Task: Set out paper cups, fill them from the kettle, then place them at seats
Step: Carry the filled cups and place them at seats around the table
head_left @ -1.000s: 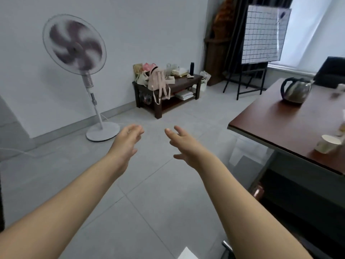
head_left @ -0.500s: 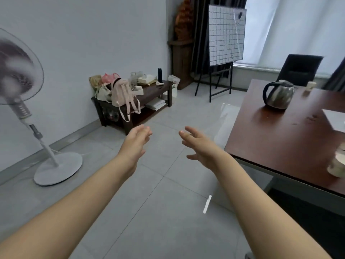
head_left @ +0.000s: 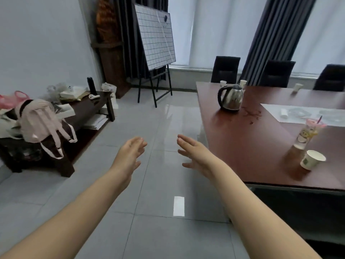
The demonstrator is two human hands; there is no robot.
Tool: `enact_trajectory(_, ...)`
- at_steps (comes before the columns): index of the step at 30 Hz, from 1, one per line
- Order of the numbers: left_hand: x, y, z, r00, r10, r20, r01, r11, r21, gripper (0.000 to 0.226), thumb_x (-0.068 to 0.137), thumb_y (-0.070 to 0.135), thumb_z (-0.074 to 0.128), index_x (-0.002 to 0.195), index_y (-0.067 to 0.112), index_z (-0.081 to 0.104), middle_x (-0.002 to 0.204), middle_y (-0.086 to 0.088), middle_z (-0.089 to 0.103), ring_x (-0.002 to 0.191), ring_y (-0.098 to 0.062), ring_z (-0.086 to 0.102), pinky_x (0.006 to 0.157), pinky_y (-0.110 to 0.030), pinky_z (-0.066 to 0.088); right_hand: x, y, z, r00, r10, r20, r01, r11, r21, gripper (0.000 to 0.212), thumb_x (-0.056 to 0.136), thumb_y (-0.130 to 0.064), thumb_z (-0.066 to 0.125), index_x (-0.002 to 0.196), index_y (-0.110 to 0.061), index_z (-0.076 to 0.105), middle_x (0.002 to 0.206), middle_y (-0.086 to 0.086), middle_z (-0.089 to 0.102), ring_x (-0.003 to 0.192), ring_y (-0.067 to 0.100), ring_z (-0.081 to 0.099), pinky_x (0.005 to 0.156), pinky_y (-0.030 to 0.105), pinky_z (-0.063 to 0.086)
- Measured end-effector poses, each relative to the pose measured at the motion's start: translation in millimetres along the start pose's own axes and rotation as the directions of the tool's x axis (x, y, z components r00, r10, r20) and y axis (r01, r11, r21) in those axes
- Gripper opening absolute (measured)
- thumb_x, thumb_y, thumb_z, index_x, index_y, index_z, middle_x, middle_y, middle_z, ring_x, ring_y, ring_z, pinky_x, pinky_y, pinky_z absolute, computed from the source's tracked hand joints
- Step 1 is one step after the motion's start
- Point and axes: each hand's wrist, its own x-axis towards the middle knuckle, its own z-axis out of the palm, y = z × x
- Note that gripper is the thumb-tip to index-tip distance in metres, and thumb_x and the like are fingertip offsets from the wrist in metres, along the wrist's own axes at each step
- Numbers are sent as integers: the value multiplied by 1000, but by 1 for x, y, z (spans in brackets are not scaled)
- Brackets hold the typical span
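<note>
— What has changed since a moment ago?

— The view has swung right. The fan has dropped out of sight, and far more of the worktop shows, with three dark chairs along its far side. Both arms are still stretched out over the tiled floor.

— And the hands?

— The left hand and right hand hold nothing. Their fingers are straight and slightly spread, palms facing each other, well apart. The right hand is near the worktop's left edge.

— Where is the kettle?

— The kettle stands upright toward the worktop's far left corner, handle to the left. Two small cups stand just behind it and a far cup sits further right. The nearest paper cup stands by the front edge, just beside a tall drink cup with a straw.

— Anything else?

— A pink backpack hangs off a low dark shelf at left, and a grid board stands by the curtains.
</note>
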Motion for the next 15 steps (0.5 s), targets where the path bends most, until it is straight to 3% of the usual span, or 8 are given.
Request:
enact_trajectory(5, 93, 36, -28, 992, 1, 124, -4, 1000, 25, 19, 98, 38, 47, 114, 28, 49, 124, 4, 60, 120, -13, 51, 108, -43, 34, 64, -21, 32, 992, 13, -123, -9, 999, 37, 60, 96, -38, 54, 149, -26, 29, 147, -8, 41, 134, 15, 42, 109, 50, 36)
enact_trajectory(9, 152, 48, -34, 981, -25, 191, 18, 999, 41, 15, 98, 38, 46, 110, 30, 49, 123, 5, 59, 120, -13, 50, 106, -42, 34, 112, -29, 45, 984, 40, -172, -38, 999, 12, 55, 96, -39, 53, 146, -26, 35, 144, -8, 44, 132, 15, 43, 107, 49, 38)
enact_trajectory(15, 253, 57, -28, 960, -3, 280, -12, 999, 52, 30, 99, 35, 45, 125, 22, 46, 124, 4, 56, 120, -12, 48, 109, -41, 32, 212, -39, 38, 965, 49, -256, -48, 999, 10, 56, 95, -42, 54, 146, -27, 36, 144, -9, 45, 128, 13, 46, 103, 47, 41)
